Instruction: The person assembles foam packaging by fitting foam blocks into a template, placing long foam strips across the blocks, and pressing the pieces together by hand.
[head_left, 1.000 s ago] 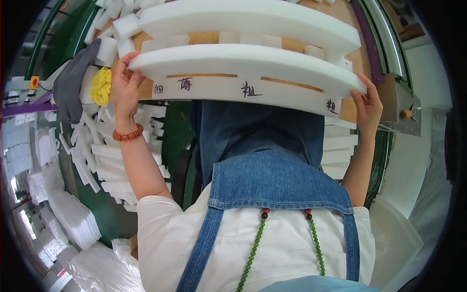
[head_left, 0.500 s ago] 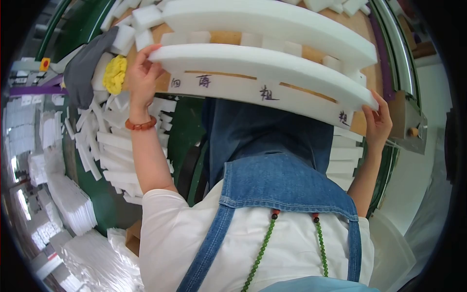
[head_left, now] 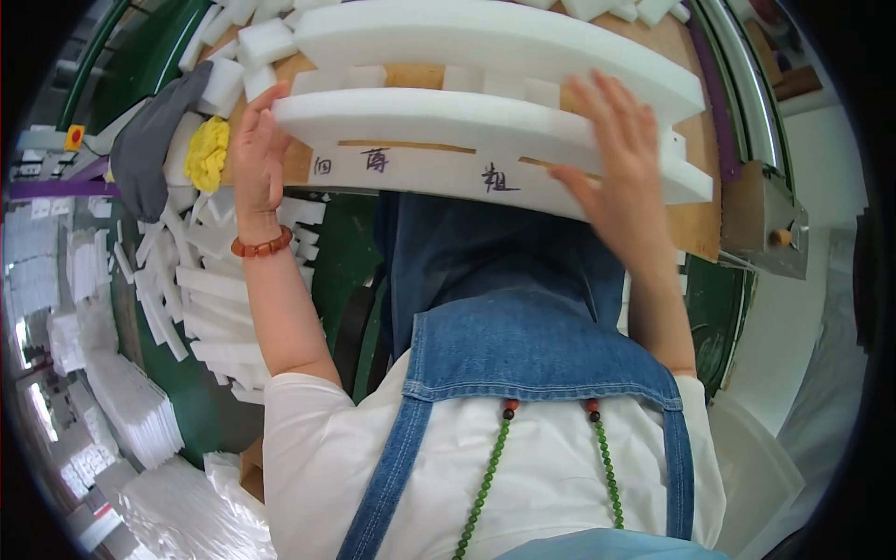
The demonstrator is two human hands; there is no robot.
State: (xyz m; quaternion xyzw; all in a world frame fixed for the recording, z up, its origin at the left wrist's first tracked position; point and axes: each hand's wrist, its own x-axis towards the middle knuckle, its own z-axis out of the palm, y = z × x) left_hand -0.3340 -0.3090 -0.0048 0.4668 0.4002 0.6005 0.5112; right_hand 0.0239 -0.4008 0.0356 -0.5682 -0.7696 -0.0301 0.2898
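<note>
- The near foam strip [head_left: 429, 117], long and white, is lying crosswise on the wooden tabletop [head_left: 415, 77] in front of the person and is serving here as the landmark.
- At the strip's left end, the left hand [head_left: 261, 154] is resting its fingertips close against the corner. Its fingers are bending loosely, with the palm partly showing; whether they are gripping the foam is impossible to tell.
- Over the right part of the strip, the right hand [head_left: 616, 163] is hovering or lightly touching, slightly blurred. Its fingers are spreading wide, the thumb standing apart, and they are grasping nothing.
- Just below the strip's top surface, a white face is showing dark handwritten characters [head_left: 376, 161] and two narrow slots with brown showing through.
- Beyond the strip, a far foam strip [head_left: 504, 37] is running roughly alongside it, with small white blocks [head_left: 364, 77] sitting between the two.
- Left of the strip, a crumpled yellow item [head_left: 206, 154] is lying beside a dark gray cloth [head_left: 154, 149].
- Past the strip's left end, a cluster of chunky foam pieces [head_left: 266, 42] is covering that part of the tabletop.
- Lower left of the strip, many thin foam lengths [head_left: 219, 280] are lying in a loose pile.
- Right of the strip, a metal box [head_left: 761, 219] with a round knob is standing at the tabletop's edge.
- Nearer than the strip, the person is wearing a denim apron [head_left: 541, 355] over a white shirt.
</note>
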